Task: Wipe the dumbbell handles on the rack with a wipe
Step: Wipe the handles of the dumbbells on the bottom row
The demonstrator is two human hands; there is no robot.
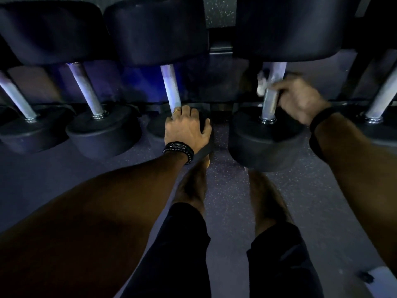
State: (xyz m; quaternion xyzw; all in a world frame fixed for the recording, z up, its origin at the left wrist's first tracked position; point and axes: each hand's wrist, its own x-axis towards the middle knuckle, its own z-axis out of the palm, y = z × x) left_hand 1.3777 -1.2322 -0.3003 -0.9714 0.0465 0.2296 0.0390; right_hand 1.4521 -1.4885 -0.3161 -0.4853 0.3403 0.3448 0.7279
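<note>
1. Dumbbell handle (271, 97), fourth along the rack, head view: the right hand (300, 100) curls round it, pinching a white wipe (262, 84) against the bar, likely to rub it.
2. The left hand (186, 127) rests spread on the neighbouring dumbbell's head (158, 127), seemingly for bracing.

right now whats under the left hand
The left hand rests on the near head of a dumbbell, fingers at the base of its handle. Most of that head's top is covered by the hand, so its surface there cannot be seen.
</note>
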